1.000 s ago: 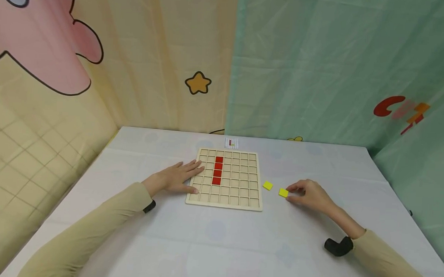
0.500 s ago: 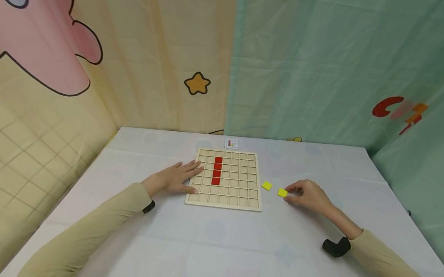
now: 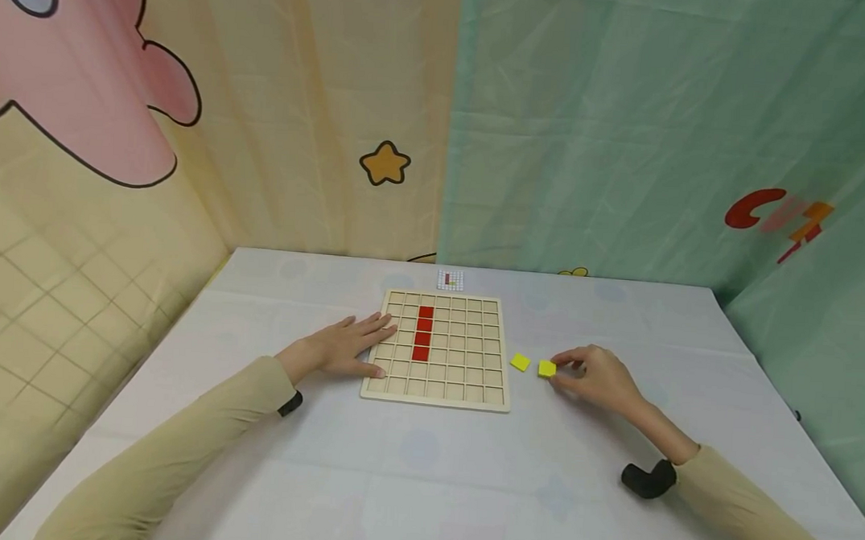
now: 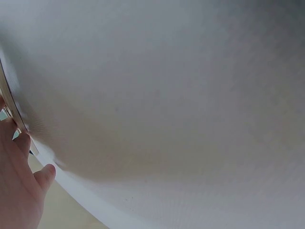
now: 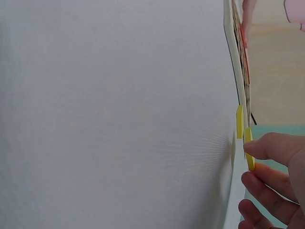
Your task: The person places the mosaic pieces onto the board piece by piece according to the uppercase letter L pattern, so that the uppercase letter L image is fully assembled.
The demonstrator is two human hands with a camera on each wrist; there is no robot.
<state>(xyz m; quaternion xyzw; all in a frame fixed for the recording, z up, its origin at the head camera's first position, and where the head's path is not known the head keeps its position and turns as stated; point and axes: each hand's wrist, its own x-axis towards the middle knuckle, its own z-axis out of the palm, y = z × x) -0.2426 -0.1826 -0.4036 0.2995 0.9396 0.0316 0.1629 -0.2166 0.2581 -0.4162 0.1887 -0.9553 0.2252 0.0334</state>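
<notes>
A yellow square tile is pinched between the thumb and fingers of my right hand. In the right wrist view that pinched tile looks raised off the tabletop. A second yellow tile lies on the table between it and the board. My left hand rests with spread, straight fingers on the left edge of the wooden grid board. Several red tiles fill a column of cells in the board. In the left wrist view the left hand touches the board's edge.
Behind the board lies a small printed card with a grid pattern. A white cloth covers the table. Patterned curtains stand along the back and sides. A black wrist camera sits on the right wrist.
My right hand has moved slightly left and up with the yellow tile, which now looks tilted. The left hand, board and red tiles have stayed in place.
</notes>
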